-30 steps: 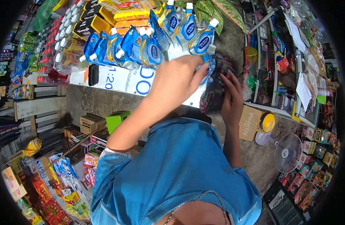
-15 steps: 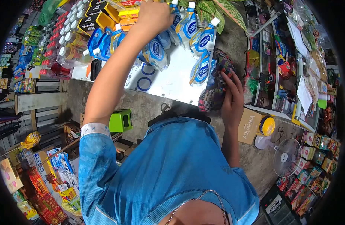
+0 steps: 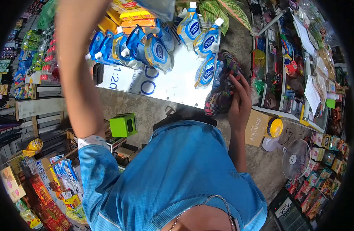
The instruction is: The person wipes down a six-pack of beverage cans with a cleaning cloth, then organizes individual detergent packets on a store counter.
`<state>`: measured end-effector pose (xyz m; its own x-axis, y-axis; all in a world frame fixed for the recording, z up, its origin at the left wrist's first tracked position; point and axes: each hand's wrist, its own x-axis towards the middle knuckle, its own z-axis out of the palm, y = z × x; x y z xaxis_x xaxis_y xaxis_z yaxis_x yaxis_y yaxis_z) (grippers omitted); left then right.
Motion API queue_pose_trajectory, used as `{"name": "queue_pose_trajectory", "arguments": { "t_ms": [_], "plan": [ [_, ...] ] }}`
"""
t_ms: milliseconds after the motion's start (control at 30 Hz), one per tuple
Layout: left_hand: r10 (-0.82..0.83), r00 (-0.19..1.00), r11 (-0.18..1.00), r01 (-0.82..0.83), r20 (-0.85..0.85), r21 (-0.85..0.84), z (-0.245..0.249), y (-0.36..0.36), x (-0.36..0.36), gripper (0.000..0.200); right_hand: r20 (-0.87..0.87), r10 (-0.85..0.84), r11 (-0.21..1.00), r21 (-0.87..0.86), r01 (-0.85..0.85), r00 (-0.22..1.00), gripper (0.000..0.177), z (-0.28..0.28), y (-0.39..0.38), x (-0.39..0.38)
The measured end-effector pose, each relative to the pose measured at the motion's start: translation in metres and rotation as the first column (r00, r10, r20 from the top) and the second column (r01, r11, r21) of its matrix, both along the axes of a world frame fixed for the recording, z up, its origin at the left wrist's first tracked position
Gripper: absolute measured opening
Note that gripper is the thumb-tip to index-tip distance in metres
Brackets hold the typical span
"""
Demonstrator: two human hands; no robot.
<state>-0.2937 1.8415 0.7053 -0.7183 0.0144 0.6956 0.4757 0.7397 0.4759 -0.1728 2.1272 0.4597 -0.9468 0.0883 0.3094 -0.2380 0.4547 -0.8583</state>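
My left forearm reaches up past the top edge, smeared by motion, and the hand itself is out of view. My right hand rests against a multicoloured checkered fabric item, fingers stretched out and apart. Beside that hand, a blue and gold Dutch Lady pouch lies near the white table's edge. Two more pouches stand farther back, one being a capped pouch. Left of them is a cluster of several pouches, including a front pouch. What my left hand holds, if anything, is hidden.
The white board tabletop carries yellow and orange packs at the back. Leaves overhang the far side. A green stool, an Aquafina carton and a fan stand on the floor. A glass-fronted case is at right.
My left arm has swung left and up, taking the hand from above the pouches out of view. Fewer pouches show at the back right. My right hand has barely moved.
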Motion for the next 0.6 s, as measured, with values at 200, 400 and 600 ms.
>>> {"name": "queue_pose_trajectory", "arguments": {
  "t_ms": [200, 400, 600],
  "plan": [
    [0.133, 0.99, 0.922, -0.139, -0.044, -0.36, 0.035, -0.11, 0.095, 0.037, -0.205, -0.153, 0.988, -0.03, 0.15, 0.967, 0.043, 0.022, 0.001, 0.0],
    [0.124, 0.947, 0.99, -0.137, 0.296, 0.024, -0.041, -0.043, 0.143, 0.018, -0.469, -0.21, 0.961, 0.063, 0.27, 0.858, 0.046, 0.041, -0.011, 0.032],
    [-0.084, 0.866, 0.991, 0.125, 0.493, -0.05, -0.129, -0.06, 0.143, 0.014, -0.515, 0.021, 0.999, 0.041, 0.0, 0.857, 0.041, 0.039, -0.108, 0.076]
  ]
}}
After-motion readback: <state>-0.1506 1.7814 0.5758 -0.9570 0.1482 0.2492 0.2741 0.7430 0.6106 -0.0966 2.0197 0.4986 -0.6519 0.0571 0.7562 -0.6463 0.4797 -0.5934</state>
